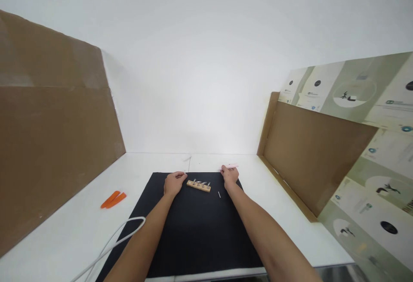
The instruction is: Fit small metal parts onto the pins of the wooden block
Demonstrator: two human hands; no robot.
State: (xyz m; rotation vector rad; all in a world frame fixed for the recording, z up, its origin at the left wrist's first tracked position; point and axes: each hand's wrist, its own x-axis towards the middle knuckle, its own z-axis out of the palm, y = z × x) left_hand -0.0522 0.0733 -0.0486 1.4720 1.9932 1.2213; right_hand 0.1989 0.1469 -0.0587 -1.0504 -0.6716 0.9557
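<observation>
Bright, even light; faint shadows; strong edge distortion.

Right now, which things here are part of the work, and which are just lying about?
Part of the work:
left hand, beside the wooden strip with metal fittings
right hand, holding a pink strip
small white pin

Lying about:
orange strips
white cable
cardboard panel

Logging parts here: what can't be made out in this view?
Head view:
Pink item in the right hand: fingers hide part of it.
Metal fittings on the wooden strip: too small to identify.
White sliver on the black mat: too small.
White cable: cut off by the bottom edge.
</observation>
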